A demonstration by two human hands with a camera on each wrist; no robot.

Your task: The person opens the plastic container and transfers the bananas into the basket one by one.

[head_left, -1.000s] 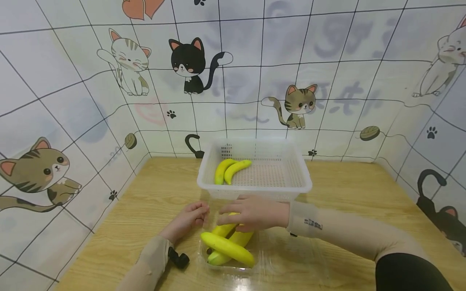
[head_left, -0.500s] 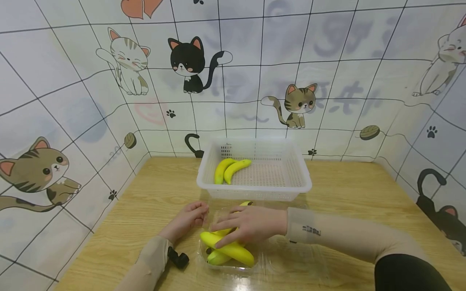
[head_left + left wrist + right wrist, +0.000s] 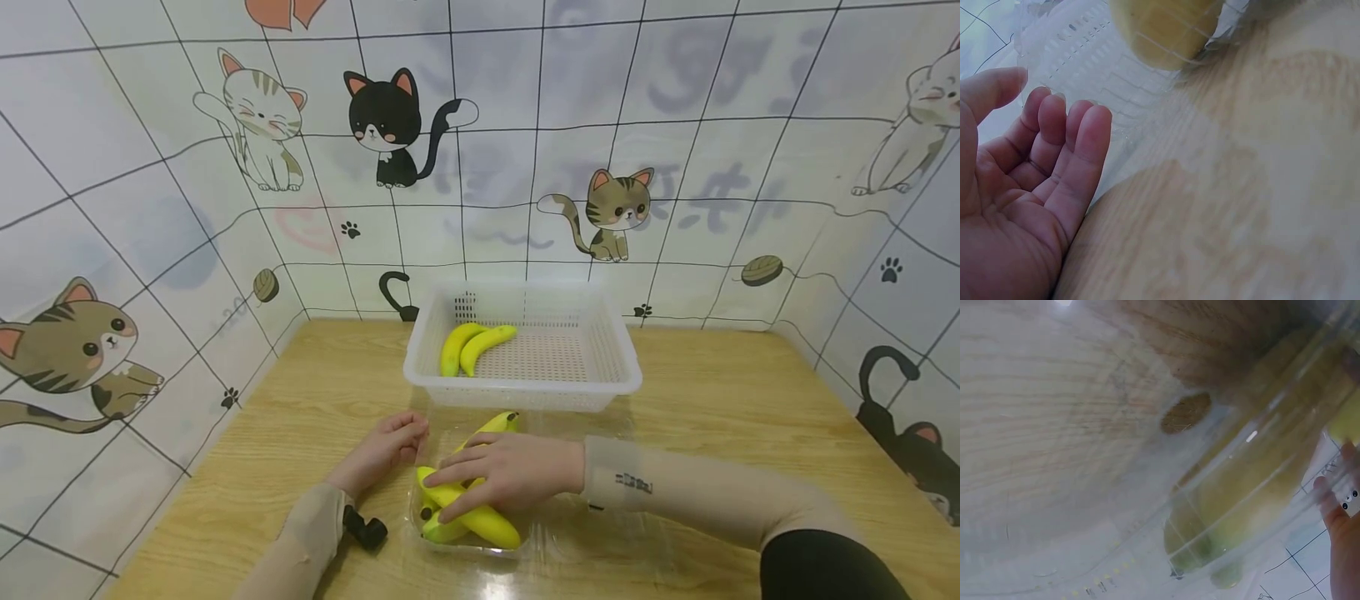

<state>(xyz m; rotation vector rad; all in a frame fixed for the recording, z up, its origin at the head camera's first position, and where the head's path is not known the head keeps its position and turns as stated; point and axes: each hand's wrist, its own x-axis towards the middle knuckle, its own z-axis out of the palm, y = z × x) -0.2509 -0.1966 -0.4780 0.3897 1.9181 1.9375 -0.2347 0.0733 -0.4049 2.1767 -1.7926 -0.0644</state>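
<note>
My left hand point(image 3: 386, 446) pinches the left rim of a clear plastic clamshell box point(image 3: 600, 546) between thumb and curled fingers. In the left wrist view the thumb and fingertips point(image 3: 1088, 134) meet its see-through edge. Several bananas lie in the box's left half. One banana point(image 3: 487, 523) lies slantwise on top; another banana point(image 3: 504, 423) points toward the back. My right hand point(image 3: 517, 471) rests palm down over them, its spread fingers touching the top banana. Through the plastic, the right wrist view shows blurred bananas point(image 3: 1241, 500) and part of that hand point(image 3: 1344, 544).
A white perforated basket point(image 3: 525, 387) stands behind the box, with two bananas point(image 3: 474, 346) at its left end. The wooden tabletop point(image 3: 720, 400) meets a cat-patterned wall covering point(image 3: 495, 225). A small black camera point(image 3: 365, 529) sits at my left wrist.
My right hand has come from the back banana toward the front and now lies on the top banana, which has shifted slightly. The left hand stays at the box rim.
</note>
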